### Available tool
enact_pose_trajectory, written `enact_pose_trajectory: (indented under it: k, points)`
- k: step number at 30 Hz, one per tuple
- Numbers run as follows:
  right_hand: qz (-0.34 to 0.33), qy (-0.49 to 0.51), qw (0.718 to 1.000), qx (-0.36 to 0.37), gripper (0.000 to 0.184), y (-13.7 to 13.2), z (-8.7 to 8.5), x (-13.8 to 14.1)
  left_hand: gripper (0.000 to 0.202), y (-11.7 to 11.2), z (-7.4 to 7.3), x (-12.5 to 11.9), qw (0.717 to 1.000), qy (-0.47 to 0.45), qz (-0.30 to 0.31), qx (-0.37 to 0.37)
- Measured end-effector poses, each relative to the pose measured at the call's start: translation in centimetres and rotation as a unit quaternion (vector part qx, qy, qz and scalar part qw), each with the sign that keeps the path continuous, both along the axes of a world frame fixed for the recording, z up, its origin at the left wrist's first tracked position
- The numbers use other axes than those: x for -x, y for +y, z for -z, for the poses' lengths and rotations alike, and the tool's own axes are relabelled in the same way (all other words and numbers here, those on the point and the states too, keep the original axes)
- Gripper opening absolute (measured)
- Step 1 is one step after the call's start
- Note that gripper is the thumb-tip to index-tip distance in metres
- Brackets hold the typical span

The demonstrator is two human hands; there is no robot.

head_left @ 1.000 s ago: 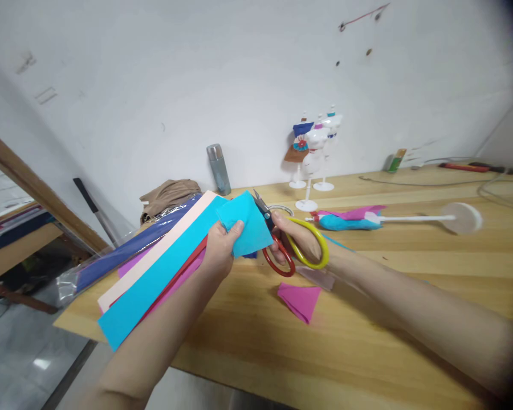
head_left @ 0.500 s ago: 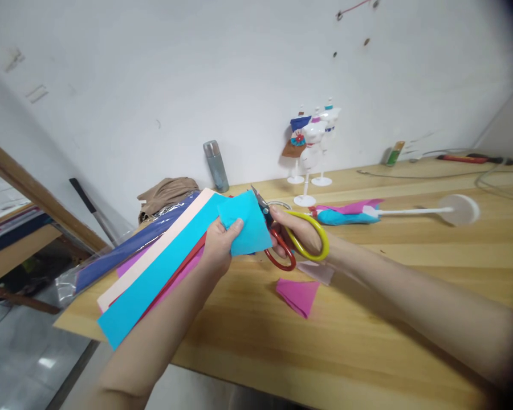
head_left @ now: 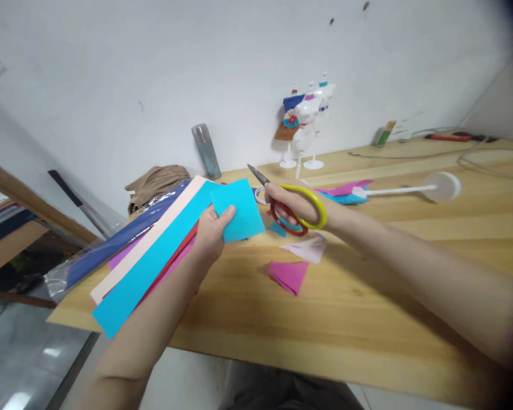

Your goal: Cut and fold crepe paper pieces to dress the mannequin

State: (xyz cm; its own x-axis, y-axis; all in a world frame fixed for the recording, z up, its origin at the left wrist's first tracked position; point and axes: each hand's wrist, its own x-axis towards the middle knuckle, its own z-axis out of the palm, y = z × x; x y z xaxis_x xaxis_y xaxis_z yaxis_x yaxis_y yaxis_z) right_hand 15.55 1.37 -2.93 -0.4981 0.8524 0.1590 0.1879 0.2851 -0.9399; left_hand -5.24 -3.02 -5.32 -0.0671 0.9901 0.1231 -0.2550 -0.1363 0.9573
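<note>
My left hand [head_left: 214, 229] pinches a roughly square sheet of bright blue felt [head_left: 244, 213], its thumb lying across the front. In my right hand [head_left: 285, 200] is a pair of scissors [head_left: 314, 200] with one yellow and one red handle loop. Their blades look closed, point up and left, and stand apart from the blue felt. Below my right hand a pale pink scrap [head_left: 310, 249] and a folded magenta piece [head_left: 287, 275] lie on the table. Under my left forearm, long strips of blue [head_left: 147, 265], pale pink, red and magenta felt are layered.
On the wooden table [head_left: 367, 307] stand a grey flask [head_left: 206, 152] and small white dress forms [head_left: 308, 122] near the wall. Another dress form with a round base [head_left: 444, 187] lies on its side. A brown cloth [head_left: 158, 185] and a cable [head_left: 393, 155] are farther back.
The scissors have come away from the blue felt's right edge, and their blades have closed. My left hand still holds the felt. The whole view has shifted slightly.
</note>
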Motion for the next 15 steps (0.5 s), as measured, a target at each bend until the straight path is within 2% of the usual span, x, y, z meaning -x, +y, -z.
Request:
enact_pose_trajectory:
  k: [2,3,6,8,11,15]
  points:
    - [0.039,-0.111,0.990,-0.075,0.056,0.3,-1.1,-1.7,0.062,0.2,0.0,0.2,1.000,0.012,0.007,0.004]
    - [0.063,-0.183,0.974,-0.117,0.051,0.5,-1.6,-2.6,0.060,0.3,-0.1,0.3,1.000,0.017,0.012,0.006]
    - [0.098,-0.392,0.899,-0.168,0.036,0.3,-2.1,-5.7,0.056,0.2,-0.1,0.1,0.999,0.023,0.038,0.016]
    - [0.069,-0.487,0.859,-0.143,0.030,-0.3,-1.4,-8.0,0.055,0.0,-0.2,-0.2,0.998,0.028,0.055,0.027]
    - [0.043,-0.550,0.827,-0.107,0.023,-1.7,0.5,-11.1,0.053,-0.5,-0.2,-0.7,0.996,0.030,0.069,0.046]
    - [0.059,-0.561,0.825,-0.032,0.024,-2.8,2.9,-13.6,0.046,-1.0,-0.1,-1.1,0.991,0.041,0.096,0.078]
